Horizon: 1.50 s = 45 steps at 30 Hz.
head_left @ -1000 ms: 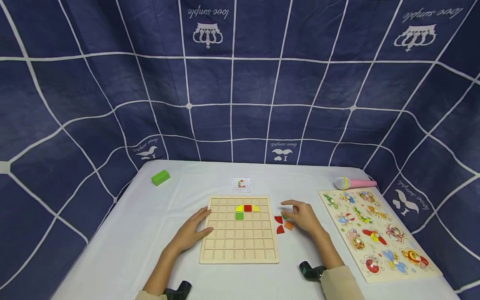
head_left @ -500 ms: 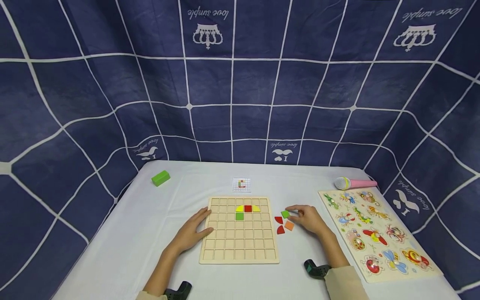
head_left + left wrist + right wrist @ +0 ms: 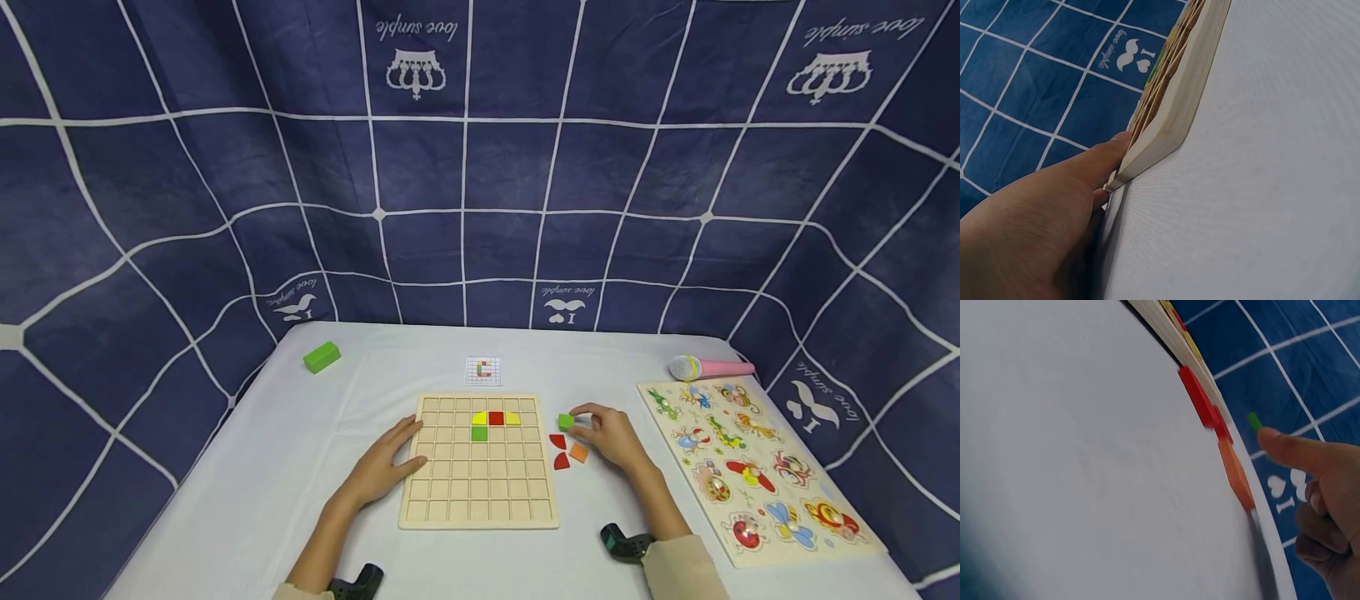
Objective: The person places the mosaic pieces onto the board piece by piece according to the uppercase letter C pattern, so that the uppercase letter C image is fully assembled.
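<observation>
A green square tile is pinched between thumb and index finger of my right hand. In the right wrist view the green tile shows above the tabletop, partly hidden behind the thumb; the other fingers are curled. A wooden grid board lies in the middle, holding two yellow quarter-rounds, a red square and a green square. My left hand rests at the board's left edge, fingers extended, with its thumb on the rim. Red quarter-rounds and an orange square lie right of the board.
A small pattern card lies behind the board. On the right are a wooden insect puzzle and a pink toy microphone. A green block sits at the back left. A blue checked curtain surrounds the white table.
My right hand has taken hold of the green square tile and raised it, shifting slightly left toward the board. The left hand has stayed in place.
</observation>
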### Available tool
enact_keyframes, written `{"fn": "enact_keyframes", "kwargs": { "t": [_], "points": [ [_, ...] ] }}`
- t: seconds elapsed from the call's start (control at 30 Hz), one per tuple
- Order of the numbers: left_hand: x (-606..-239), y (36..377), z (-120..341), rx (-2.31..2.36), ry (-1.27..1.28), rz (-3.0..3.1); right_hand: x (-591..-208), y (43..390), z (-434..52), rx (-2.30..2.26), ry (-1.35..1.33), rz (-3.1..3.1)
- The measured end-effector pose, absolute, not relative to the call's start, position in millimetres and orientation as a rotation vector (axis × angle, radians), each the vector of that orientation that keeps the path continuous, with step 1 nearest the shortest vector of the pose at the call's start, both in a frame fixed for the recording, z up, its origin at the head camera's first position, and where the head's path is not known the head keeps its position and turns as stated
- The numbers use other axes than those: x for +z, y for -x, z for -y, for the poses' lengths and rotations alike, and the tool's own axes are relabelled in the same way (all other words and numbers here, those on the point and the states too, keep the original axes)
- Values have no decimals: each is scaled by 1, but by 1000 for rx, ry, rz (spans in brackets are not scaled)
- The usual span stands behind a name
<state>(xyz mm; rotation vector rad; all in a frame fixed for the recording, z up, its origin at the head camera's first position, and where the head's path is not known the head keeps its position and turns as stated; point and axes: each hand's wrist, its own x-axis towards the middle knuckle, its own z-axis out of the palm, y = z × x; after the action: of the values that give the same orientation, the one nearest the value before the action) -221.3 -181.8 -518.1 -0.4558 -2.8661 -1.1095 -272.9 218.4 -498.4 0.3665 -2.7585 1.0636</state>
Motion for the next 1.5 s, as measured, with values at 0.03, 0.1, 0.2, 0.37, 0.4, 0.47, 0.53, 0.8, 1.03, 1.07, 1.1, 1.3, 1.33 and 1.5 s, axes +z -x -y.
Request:
{"fn": "enact_keyframes", "kwargs": {
  "t": [0.03, 0.1, 0.2, 0.37, 0.4, 0.47, 0.53, 0.8, 1.03, 1.07, 1.1, 1.3, 1.33, 1.5],
  "points": [
    [-518, 221, 182, -1108, 458, 2864, -496, 272, -214, 1072, -373, 2748],
    [-518, 221, 182, -1108, 461, 2859, -492, 270, -204, 1086, -396, 2739],
    [-517, 221, 182, -1111, 464, 2849, -488, 267, -186, 1100, -452, 2739],
    [-517, 221, 182, -1109, 469, 2853, -487, 258, -157, 1085, -575, 2760],
    [-518, 221, 182, -1107, 469, 2855, -487, 256, -152, 1080, -596, 2764],
    [-518, 222, 183, -1105, 470, 2856, -489, 253, -142, 1072, -640, 2767],
    [-518, 222, 183, -1104, 469, 2854, -490, 250, -132, 1059, -691, 2767],
    [-519, 222, 182, -1109, 462, 2860, -495, 245, -105, 1053, -799, 2767],
    [-517, 221, 182, -1100, 473, 2856, -500, 245, -96, 1004, -806, 2778],
    [-517, 221, 182, -1100, 476, 2855, -500, 244, -95, 996, -809, 2778],
    [-517, 220, 182, -1098, 477, 2855, -500, 244, -94, 986, -810, 2778],
    [-516, 220, 182, -1096, 480, 2857, -499, 244, -93, 962, -814, 2781],
    [-516, 220, 182, -1096, 479, 2857, -499, 244, -93, 960, -812, 2783],
    [-516, 220, 182, -1101, 466, 2855, -500, 244, -93, 952, -811, 2777]
  ]
}}
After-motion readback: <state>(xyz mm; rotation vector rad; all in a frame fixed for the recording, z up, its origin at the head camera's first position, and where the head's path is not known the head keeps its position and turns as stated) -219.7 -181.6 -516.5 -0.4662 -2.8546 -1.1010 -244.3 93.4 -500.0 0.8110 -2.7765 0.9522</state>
